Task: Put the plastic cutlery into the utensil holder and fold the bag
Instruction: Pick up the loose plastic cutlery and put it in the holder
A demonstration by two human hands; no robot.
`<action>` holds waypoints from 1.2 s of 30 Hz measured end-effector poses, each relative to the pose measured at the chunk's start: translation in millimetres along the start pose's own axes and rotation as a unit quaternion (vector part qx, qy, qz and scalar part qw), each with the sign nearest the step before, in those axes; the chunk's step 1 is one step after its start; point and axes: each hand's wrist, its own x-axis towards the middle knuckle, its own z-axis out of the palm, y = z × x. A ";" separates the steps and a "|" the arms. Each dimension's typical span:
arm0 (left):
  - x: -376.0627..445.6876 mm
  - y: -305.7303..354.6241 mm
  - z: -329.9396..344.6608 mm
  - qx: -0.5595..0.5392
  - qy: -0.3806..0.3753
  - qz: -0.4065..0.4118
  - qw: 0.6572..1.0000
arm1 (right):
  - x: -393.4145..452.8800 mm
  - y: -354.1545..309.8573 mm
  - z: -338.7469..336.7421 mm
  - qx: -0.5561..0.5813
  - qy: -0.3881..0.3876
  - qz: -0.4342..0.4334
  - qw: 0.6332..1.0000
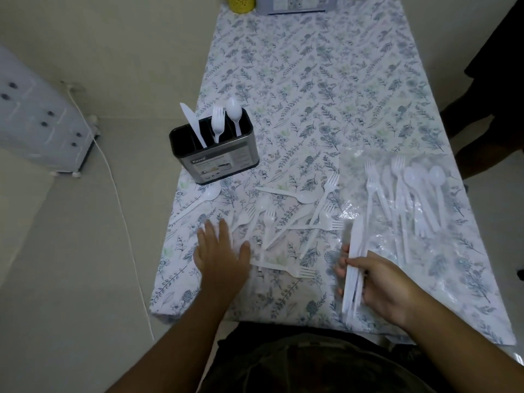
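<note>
The left hand [222, 252] lies flat, palm down, fingers straight and spread, at the near left of the worktop [326, 89], its fingertips reaching the edge of the scattered cutlery. The right hand [377, 287] is curled around a bundle of white knives [353, 268], thumb and fingers pinching them so that they point away from the person; the bundle is motion-blurred.

The utensil holder [215, 154], a dark oval tin with divided compartments, stands at the left edge of the worktop. In it a knife [192, 123], a fork [217, 120] and a spoon [234, 112] stand upright, each in its own slot.

Loose white forks and spoons [286, 217] lie crisscrossed between the hands. To the right, the clear plastic bag [442, 245] lies flat, with more forks and spoons [411, 194] on or in it; which, I cannot tell.
</note>
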 end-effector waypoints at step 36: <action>-33.2 116.0 -36.7 -0.387 -0.105 0.082 0.912 | 21.3 -1.1 69.6 -0.222 -0.006 -0.163 0.961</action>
